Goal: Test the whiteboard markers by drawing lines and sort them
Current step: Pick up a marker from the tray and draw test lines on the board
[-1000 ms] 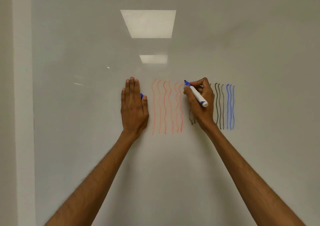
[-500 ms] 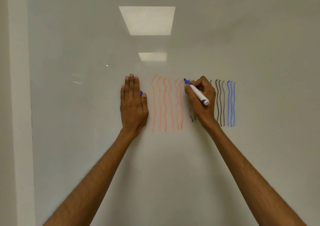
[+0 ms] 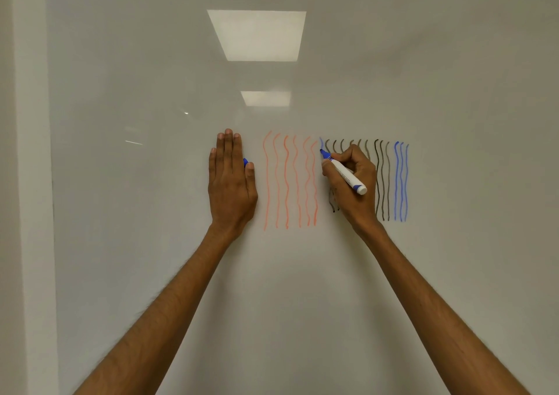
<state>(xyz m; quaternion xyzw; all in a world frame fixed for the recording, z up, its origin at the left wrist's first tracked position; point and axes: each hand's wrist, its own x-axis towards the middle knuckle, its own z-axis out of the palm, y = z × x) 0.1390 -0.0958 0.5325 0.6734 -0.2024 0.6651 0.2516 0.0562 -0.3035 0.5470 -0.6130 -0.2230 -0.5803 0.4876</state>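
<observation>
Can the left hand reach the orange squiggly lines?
Probably yes. The left hand lies flat on the whiteboard just beside the orange lines, only bare board between. The right hand, gripping the blue marker, is on their far side.

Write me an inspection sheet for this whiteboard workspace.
Surface: whiteboard carries wavy orange lines, dark lines, blue lines, plus a short blue stroke between orange and dark.
Job's things: uncapped blue marker, tip on the board; blue piece, probably its cap, under the left hand.
Clutter: nothing seen.
Hands: left hand flat on the board, fingers straight; right hand grips the marker.
Cables: nothing seen.
Surroundings: ceiling lights reflected in the board; pale strip at left.
</observation>
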